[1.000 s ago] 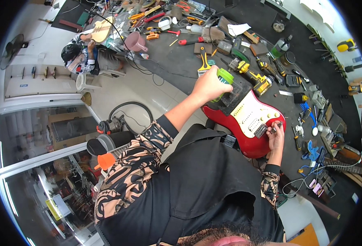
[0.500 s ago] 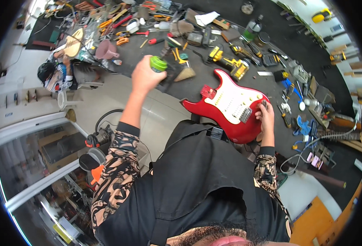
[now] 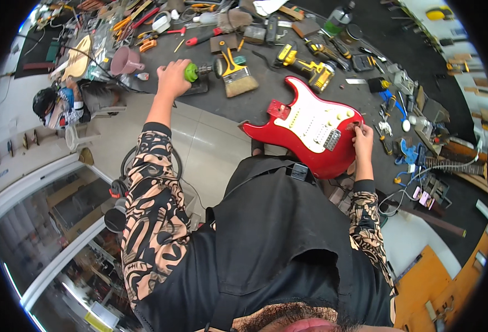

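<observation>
My left hand is closed round a green power tool at the near left edge of the bench. A metal chuck end and a dark round piece stick out to its right. The red electric guitar body with a white pickguard lies on the bench in front of me, a metal bridge on it. My right hand is at the body's right edge, fingers pinched beside a dark hole. What those fingers hold, if anything, is too small to make out.
A wide brush lies right of the green tool. Beyond the guitar lies a yellow drill. Hand tools crowd the far bench, with a pink cup at left. Further left, another person sits near a pale wooden guitar body.
My left hand has moved left and slightly up in the picture with the green tool, uncovering the brush. My right hand has shifted slightly along the guitar's edge, its fingers closer to the dark hole.
</observation>
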### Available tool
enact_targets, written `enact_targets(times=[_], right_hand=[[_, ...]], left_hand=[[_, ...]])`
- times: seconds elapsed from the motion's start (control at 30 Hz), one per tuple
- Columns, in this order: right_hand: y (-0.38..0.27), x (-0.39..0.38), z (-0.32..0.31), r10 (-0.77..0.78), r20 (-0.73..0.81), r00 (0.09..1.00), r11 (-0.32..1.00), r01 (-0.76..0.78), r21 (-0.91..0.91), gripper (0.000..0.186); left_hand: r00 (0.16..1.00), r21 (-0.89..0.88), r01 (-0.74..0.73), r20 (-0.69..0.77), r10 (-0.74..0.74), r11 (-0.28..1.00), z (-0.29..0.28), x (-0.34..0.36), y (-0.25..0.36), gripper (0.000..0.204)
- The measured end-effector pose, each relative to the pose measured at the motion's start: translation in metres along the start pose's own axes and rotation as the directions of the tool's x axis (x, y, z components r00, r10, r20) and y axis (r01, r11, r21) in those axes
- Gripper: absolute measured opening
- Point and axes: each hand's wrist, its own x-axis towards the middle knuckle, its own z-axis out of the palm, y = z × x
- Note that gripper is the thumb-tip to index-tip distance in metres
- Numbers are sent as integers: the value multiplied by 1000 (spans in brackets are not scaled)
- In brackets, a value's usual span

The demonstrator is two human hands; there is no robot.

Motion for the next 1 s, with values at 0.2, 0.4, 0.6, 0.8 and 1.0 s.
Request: enact_targets(times=[0.2, 0.4, 0.6, 0.8, 1.0], right_hand=[[-1, 6, -9, 76, 94, 993, 997, -78, 12, 26], [-11, 5, -10, 92, 143, 985, 996, -90, -22, 28], [-6, 7, -10, 54, 131, 990, 999, -53, -10, 32], [-6, 3, -11, 25, 117, 993, 999, -21, -36, 33], [-11, 2, -9, 41, 130, 991, 999, -37, -31, 31]], left_hand=[[974, 102, -216, 98, 206, 971, -3, 8, -30, 65], [961, 60, -268, -59, 271, 962, 0, -6, -58, 68], [676, -826, 371, -73, -733, 425, 85, -61, -66, 34], [696, -903, 423, 380, -608, -80, 105, -43, -61, 30], [828, -757, 323, -64, -557, 567, 132, -46, -72, 15]])
